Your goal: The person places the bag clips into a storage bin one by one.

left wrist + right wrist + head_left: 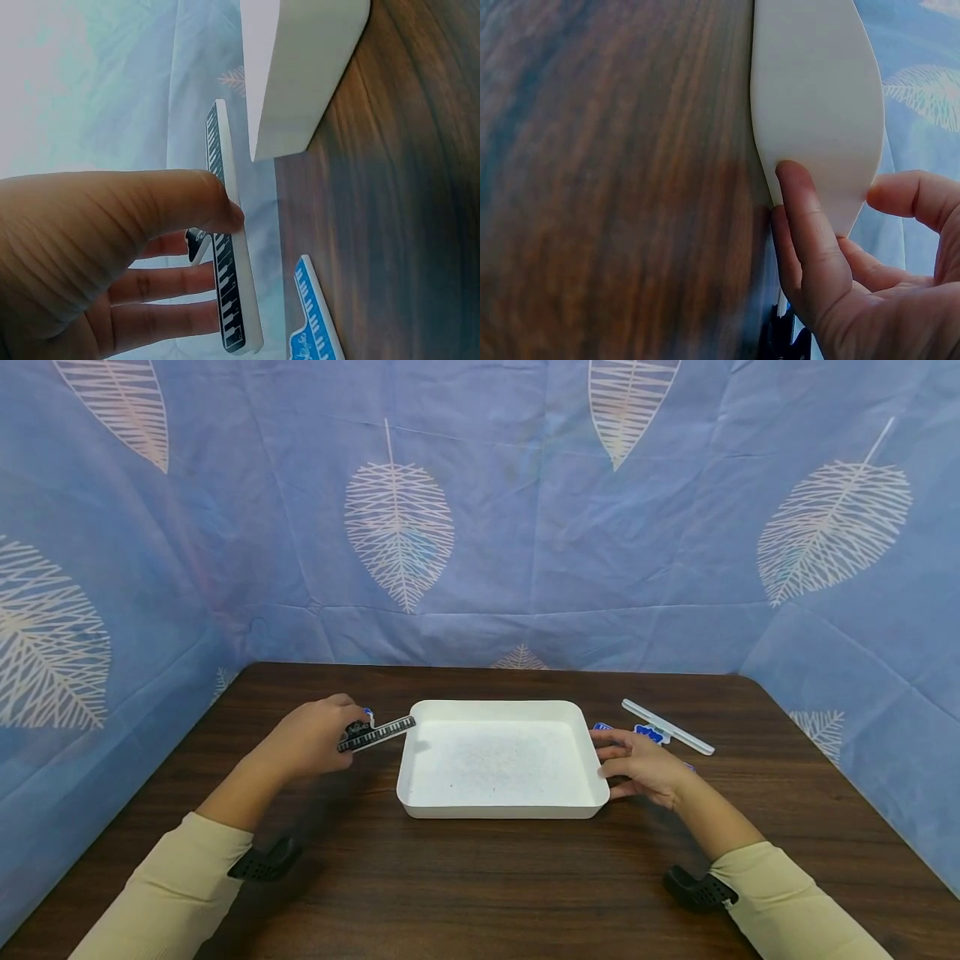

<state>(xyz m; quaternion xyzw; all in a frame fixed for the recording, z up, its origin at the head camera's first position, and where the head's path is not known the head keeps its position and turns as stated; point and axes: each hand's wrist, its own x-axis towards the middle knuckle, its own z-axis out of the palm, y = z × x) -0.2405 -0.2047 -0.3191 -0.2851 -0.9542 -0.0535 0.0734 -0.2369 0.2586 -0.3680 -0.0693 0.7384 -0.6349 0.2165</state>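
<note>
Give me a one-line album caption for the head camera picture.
Left hand holds a black piano-key ruler beside a white tray on the wooden table; right hand touches the tray's other side.

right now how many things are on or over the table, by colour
white: 2, the tray and the flat strip at the far right
black: 1, the piano-key ruler gripped by the left hand
blue: 2 that can be told apart, one keyed piece near the left hand and blue pieces behind the right hand, partly hidden
total: 5
</note>
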